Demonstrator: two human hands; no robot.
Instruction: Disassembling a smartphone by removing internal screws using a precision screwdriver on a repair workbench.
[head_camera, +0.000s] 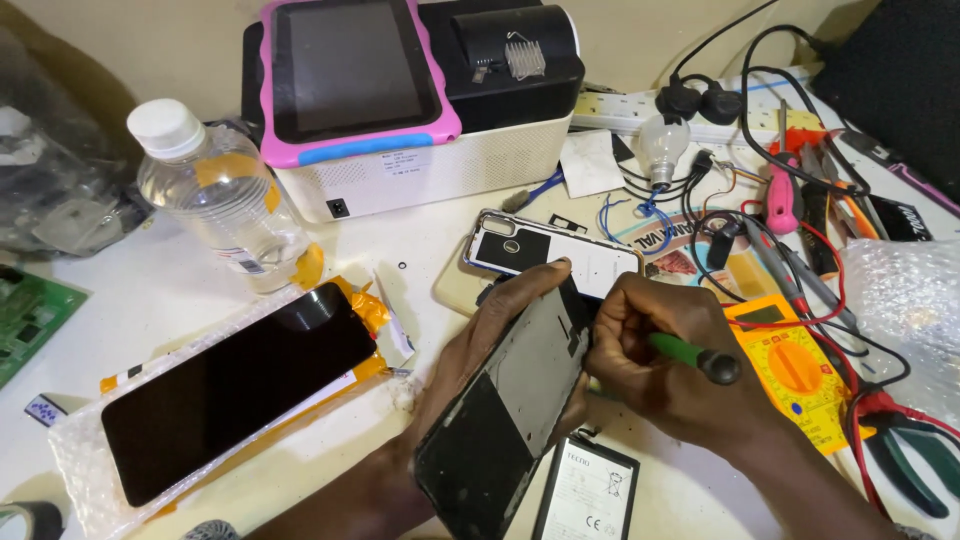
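1. Gripping an opened phone frame (510, 400) in the left hand (490, 340), fingers wrapped around its far edge, thumb side underneath, tilting it up off the counter (180, 290).
2. Pinching a green-handled screwdriver (690, 355) in the right hand (650, 350), fingers curled tight around the shaft, tip hidden behind the knuckles at the frame's upper right edge.
3. Judging the step as working a screw or clip near that top corner; keeping the driver square to the frame and pressing lightly should be avoiding slips onto the bare board.
4. Bracing the frame firmly with the left hand, since resting it only on its lower corner looks wobbly.
5. Lying just beyond both hands: a white phone back cover (550, 250), touching the frame's top end or nearly so.
6. Sitting just below the right hand: a flat black battery (590, 495), close enough to be nudged, so worth watching the wrist.
7. Resting to the right of the right hand: a yellow multimeter (790, 365) with red and black leads trailing over it.
8. Lying well left of the left hand: a new dark screen (230, 390) on bubble wrap, with a clear plastic bottle (215, 195) beyond it.
9. Standing farther off, past the back cover: a white box-shaped machine (430, 160) carrying a pink-cased tablet (350, 70).
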